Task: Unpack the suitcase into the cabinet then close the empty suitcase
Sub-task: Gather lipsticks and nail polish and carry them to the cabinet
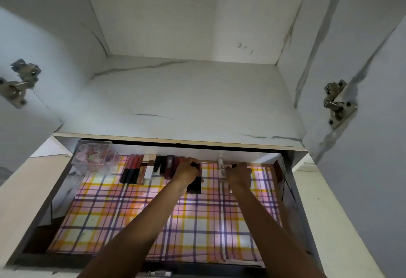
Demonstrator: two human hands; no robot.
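White shelf at 12 o'clock, open drawer at 6 o'clock, checked liner inside, clear box in its 10 o'clock corner, row of tubes beside it, left hand gripping a dark case, right hand touching a small clear bottle

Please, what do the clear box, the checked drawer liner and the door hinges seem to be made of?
The clear box looks like glossy transparent plastic or acrylic: its contents show through. The checked liner seems a smooth sheet, perhaps vinyl or paper, with glare spots. The hinges look like silvery metal, held by screws.
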